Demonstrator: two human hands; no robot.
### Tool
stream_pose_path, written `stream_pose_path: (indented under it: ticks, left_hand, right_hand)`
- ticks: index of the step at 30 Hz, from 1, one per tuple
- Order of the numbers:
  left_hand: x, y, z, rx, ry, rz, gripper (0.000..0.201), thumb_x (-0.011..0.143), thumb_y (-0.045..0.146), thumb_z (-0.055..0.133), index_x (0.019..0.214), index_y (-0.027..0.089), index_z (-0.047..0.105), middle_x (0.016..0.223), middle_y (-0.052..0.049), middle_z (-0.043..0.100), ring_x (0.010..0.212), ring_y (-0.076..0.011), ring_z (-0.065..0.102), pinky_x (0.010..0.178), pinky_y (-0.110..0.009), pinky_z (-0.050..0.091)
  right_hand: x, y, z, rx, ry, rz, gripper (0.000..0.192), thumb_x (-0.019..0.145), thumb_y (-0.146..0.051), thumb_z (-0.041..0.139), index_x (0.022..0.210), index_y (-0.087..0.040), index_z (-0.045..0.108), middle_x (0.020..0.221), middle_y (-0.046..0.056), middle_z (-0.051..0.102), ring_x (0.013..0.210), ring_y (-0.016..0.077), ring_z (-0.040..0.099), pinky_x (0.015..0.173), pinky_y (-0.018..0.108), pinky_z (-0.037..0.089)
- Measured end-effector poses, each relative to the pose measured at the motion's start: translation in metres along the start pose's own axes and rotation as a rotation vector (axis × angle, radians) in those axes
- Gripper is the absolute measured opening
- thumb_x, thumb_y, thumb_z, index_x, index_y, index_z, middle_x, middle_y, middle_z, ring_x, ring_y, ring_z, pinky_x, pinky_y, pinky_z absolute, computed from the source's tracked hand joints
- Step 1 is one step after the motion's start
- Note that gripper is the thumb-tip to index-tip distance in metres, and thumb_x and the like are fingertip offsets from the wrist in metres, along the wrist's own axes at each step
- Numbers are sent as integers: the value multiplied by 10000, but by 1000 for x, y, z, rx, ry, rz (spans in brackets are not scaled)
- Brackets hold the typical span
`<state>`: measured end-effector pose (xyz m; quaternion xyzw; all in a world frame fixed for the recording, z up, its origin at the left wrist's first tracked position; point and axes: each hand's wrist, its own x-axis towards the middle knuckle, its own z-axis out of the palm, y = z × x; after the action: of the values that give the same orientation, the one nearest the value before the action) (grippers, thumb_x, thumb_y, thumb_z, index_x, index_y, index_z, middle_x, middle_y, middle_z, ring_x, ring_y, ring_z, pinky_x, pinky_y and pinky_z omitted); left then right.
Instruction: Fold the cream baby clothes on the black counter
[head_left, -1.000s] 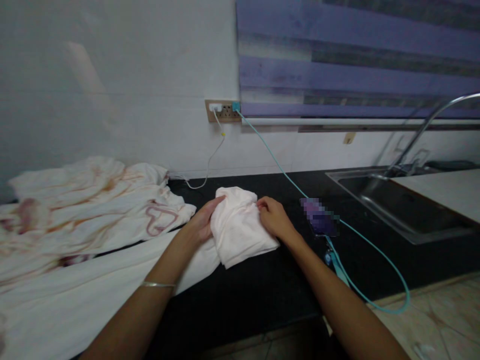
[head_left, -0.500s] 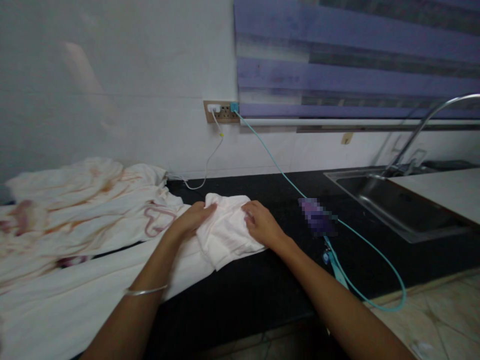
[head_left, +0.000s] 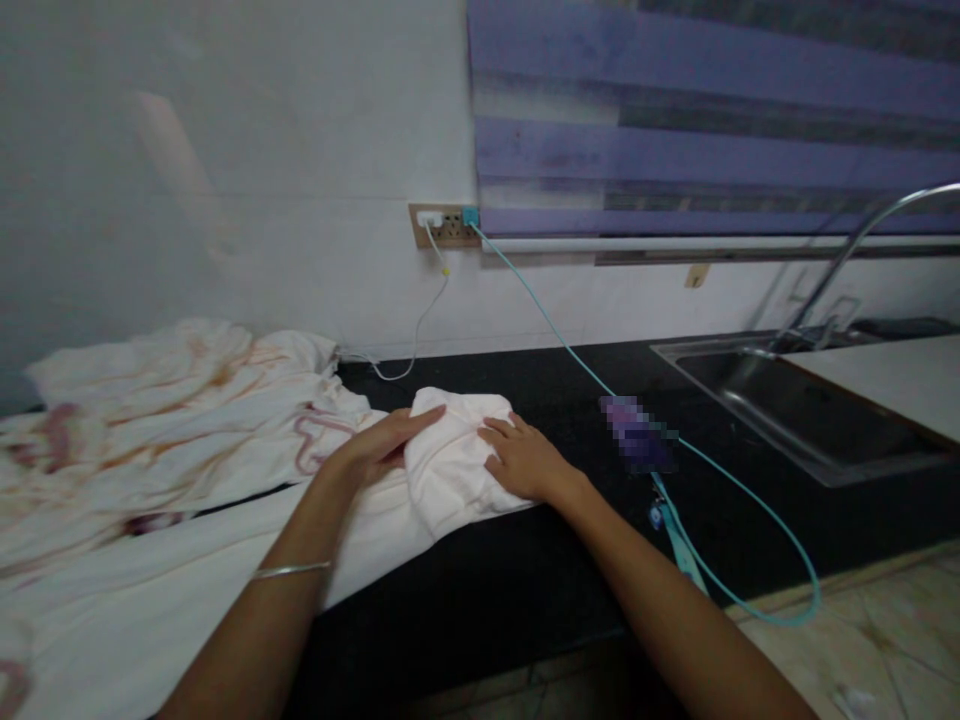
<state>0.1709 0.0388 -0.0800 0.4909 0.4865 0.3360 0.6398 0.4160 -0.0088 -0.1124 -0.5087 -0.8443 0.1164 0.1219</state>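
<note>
Left hand point(head_left: 390, 445) and right hand point(head_left: 521, 460) flat, fingers spread, on folded cloth point(head_left: 450, 465); teal cable point(head_left: 720, 490) just right.

White tiled wall point(head_left: 225, 200) behind a black worktop point(head_left: 525, 570); light dim and even. Striped purple-grey blind point(head_left: 712, 120) covers the window at upper right. Wall socket plate point(head_left: 444, 224) just left of the blind's lower corner, holding a white plug and a teal plug. Steel sink point(head_left: 795, 410) set into the worktop at right, curved tap point(head_left: 862, 240) over it. Pale board point(head_left: 892, 380) lies over the sink's far side. Beige marbled floor tiles point(head_left: 885, 640) at lower right.
</note>
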Motion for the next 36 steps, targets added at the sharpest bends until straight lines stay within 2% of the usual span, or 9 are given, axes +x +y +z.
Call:
stream_pose_path:
  ticks: [3,7,12,15,17,20,26,31,36]
  left_hand:
    - [-1,-1,6,4,-142,-4,639,730,405,910,1264,170,650,1079,-121,766,856,-214,735,657,-278,619]
    - [8,-12,17,105,-146,-7,696,737,470,887,1293,180,588,997,-86,745,698,-177,693,552,-276,582]
    - [19,-21,27,588,136,86,435,881,577,667,1046,181,593,628,-1,604,480,-155,542,495,-276,411]
    - [16,-17,36,984,330,205,371,905,576,592,883,205,589,666,-62,641,593,-211,601,570,-305,358]
    - [11,-14,42,1094,329,192,402,892,606,579,816,211,580,703,-90,666,643,-237,621,601,-319,350]
    - [9,-12,43,1053,235,159,404,863,612,602,796,216,564,714,-78,666,630,-229,610,598,-313,357]
    - [13,-17,39,693,103,290,286,903,462,561,784,239,428,645,23,509,528,-129,474,508,-253,325]
    - [6,-19,49,339,-84,146,302,891,502,574,895,251,407,588,66,478,430,-99,391,444,-228,317]
    - [1,-14,47,631,-65,116,320,905,533,543,816,239,451,520,57,445,420,-107,348,451,-240,235]
  right_hand:
    - [-6,-1,-15,-17,-25,132,598,987,-331,444,1570,-205,472,1691,77,352,1565,412,229,1238,665,226]
    - [-12,8,-30,-36,-14,232,566,907,-249,513,1467,-196,573,1612,108,456,1530,460,260,1211,721,185]
    - [-14,18,-33,-33,78,229,467,832,-131,549,1281,-170,672,1382,130,627,1381,341,469,1212,569,280]
    - [-11,13,-28,-66,243,252,383,899,-146,505,1247,-128,666,1307,179,641,1302,317,520,1194,524,313]
    - [-9,8,-23,-75,330,228,367,945,-187,494,1272,-107,640,1325,205,617,1305,310,509,1178,489,340]
    - [-5,5,-14,-52,345,175,412,999,-279,497,1354,-92,587,1401,215,573,1362,305,462,1184,460,340]
    - [-2,16,-4,-15,159,215,754,990,-574,553,1575,-124,397,1615,220,406,1539,388,255,1237,619,198]
    - [-3,30,-9,16,37,189,930,938,-699,563,1644,-152,304,1699,189,281,1585,393,152,1256,644,125]
    - [-3,42,-14,49,-3,156,1038,863,-720,648,1653,-152,285,1714,186,242,1593,373,144,1268,643,96]
